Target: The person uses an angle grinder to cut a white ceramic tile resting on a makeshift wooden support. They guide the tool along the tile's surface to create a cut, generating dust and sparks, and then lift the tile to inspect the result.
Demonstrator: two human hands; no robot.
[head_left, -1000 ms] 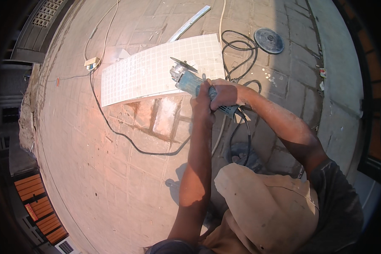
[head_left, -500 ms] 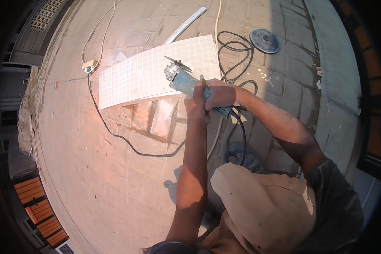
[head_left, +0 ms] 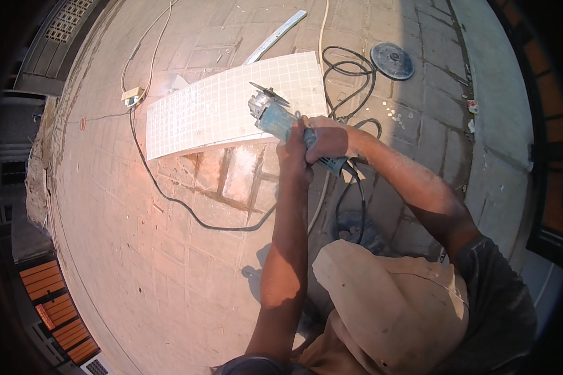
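Both of my hands are wrapped round a teal angle grinder (head_left: 276, 120), held over the near edge of a long white tile panel (head_left: 219, 103) with a grid pattern. My left hand (head_left: 295, 153) grips the body from the near side. Behind it, my right hand (head_left: 329, 137) closes round the rear part of the body. The thin cutting disc (head_left: 270, 94) sits tilted on the upper side of the metal head, apart from the panel as far as I can see. A black power cord (head_left: 360, 200) hangs from the grinder's back end.
Coiled black cable (head_left: 350, 69) lies right of the panel, beside a round grey disc (head_left: 392, 60). A metal strip (head_left: 276, 36) lies beyond the panel. At the left, a socket block (head_left: 132, 96) joins cords on the paving. Reddish dust covers bricks (head_left: 239, 172) below the panel.
The grinder and both my hands have shifted slightly to the right. My grip is the same, and the panel stays in place.
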